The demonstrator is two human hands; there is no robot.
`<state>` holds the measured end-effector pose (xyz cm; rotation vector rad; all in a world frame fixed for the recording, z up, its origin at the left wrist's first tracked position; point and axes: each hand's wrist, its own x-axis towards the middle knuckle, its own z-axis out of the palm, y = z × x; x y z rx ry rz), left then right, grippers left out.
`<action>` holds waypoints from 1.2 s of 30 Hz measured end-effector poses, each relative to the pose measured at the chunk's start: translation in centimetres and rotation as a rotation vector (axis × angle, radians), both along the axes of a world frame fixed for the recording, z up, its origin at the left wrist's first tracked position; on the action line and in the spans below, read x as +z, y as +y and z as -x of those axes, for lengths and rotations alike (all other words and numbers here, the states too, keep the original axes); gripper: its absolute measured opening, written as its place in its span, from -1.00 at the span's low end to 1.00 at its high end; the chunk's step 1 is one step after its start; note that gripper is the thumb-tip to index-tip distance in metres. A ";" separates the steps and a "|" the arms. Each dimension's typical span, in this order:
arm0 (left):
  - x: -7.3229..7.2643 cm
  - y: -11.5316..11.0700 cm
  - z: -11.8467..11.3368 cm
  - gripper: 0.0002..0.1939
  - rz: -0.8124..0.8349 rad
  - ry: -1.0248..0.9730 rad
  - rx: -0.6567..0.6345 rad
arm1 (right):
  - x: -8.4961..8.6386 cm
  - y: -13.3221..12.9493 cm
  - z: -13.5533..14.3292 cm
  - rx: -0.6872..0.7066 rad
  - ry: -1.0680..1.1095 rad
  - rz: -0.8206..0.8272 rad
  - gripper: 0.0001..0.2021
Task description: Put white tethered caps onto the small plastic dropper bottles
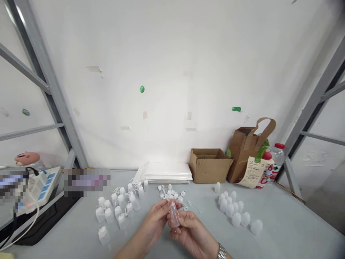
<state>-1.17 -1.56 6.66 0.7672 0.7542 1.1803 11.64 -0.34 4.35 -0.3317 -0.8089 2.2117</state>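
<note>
A small translucent squeeze bottle (pixel 174 218) is held tilted between my two hands, low in the middle of the view. My right hand (pixel 191 230), with a metal watch band at the wrist, has its fingers wrapped round the bottle's body. At the bottle's white top, the fingers of my left hand (pixel 156 218) are pinched together; they partly hide the cap. Just beyond my fingers lies a loose pile of white caps (pixel 169 190) with thin tethers. To the left stand several bottles with white caps (pixel 109 215). Several bottles without visible caps (pixel 236 218) stand to the right.
Against the wall are a stack of white envelopes (pixel 164 172), an open cardboard box (pixel 210 169), a brown paper bag (pixel 238 154) and a red-capped plastic bottle (pixel 279 156). A power strip (pixel 48 187) with cables lies at the left. Grey metal posts (pixel 54 86) flank the grey table.
</note>
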 end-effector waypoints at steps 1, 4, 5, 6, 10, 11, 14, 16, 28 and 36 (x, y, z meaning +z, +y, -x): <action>0.0 0.0 0.0 -0.75 -0.002 0.010 0.019 | 0.2 0.0 -0.1 -0.007 -0.028 -0.023 -0.79; -0.4 0.1 0.1 -0.74 -0.001 0.043 0.135 | 0.7 0.5 -0.3 -0.115 -0.221 -0.157 -0.71; -0.6 0.2 0.2 -0.73 0.001 0.052 0.179 | 0.7 0.6 -0.3 -0.163 -0.308 -0.211 -0.68; -0.8 0.4 0.2 -0.73 0.004 0.058 0.213 | 0.7 0.7 -0.3 -0.207 -0.387 -0.260 -0.65; -1.4 0.6 0.2 -0.70 -0.004 0.038 0.175 | 0.4 0.7 0.2 -0.327 -0.540 -0.339 -0.61; -1.5 0.6 0.2 -0.69 -0.013 0.034 0.151 | 0.3 0.6 0.4 -0.350 -0.545 -0.341 -0.62; -1.5 0.5 0.2 -0.65 -0.037 0.062 0.116 | 0.1 0.3 0.6 -0.363 -0.549 -0.341 -0.62; -1.3 0.3 0.2 -0.61 -0.038 0.103 0.098 | 0.0 0.2 0.5 -0.334 -0.540 -0.338 -0.62; 0.1 0.3 0.3 -0.64 -0.037 0.086 0.088 | 0.0 0.3 -0.2 -0.037 -0.072 0.052 -0.69; -0.2 0.5 0.7 -0.69 -0.003 0.090 0.116 | -0.6 0.1 0.4 -0.058 -0.132 0.020 -0.69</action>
